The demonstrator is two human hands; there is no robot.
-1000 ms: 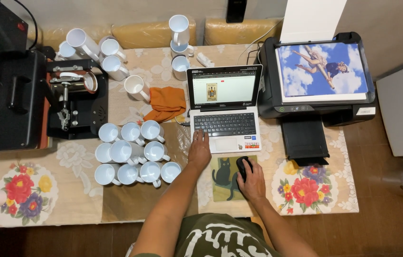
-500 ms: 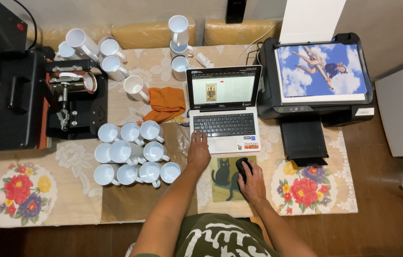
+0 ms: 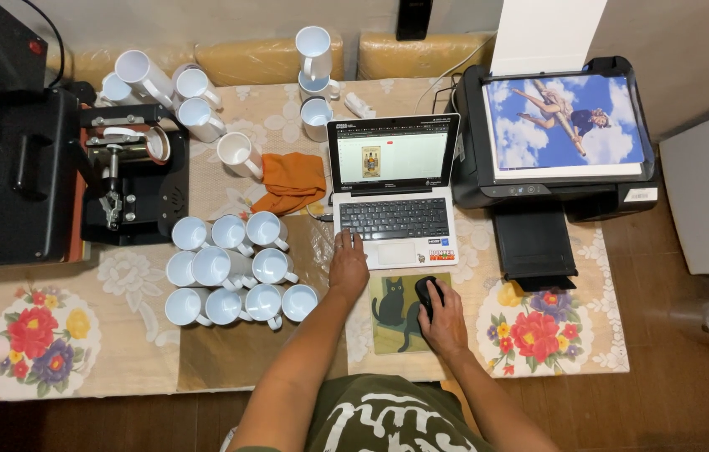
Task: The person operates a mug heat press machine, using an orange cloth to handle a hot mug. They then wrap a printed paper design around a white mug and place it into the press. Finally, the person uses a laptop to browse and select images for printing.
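Mugs (image 3: 237, 272) crowd beside the left hand (image 3: 349, 266) lying flat on the laptop (image 3: 394, 205); a stray elbow could topple them while the right hand (image 3: 441, 318) cups the mouse (image 3: 428, 293).

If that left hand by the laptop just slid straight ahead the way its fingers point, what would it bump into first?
The left hand points up the table, fingertips already at the laptop's front left corner. Sliding on, it would probably cross the keyboard first, then meet the upright screen.
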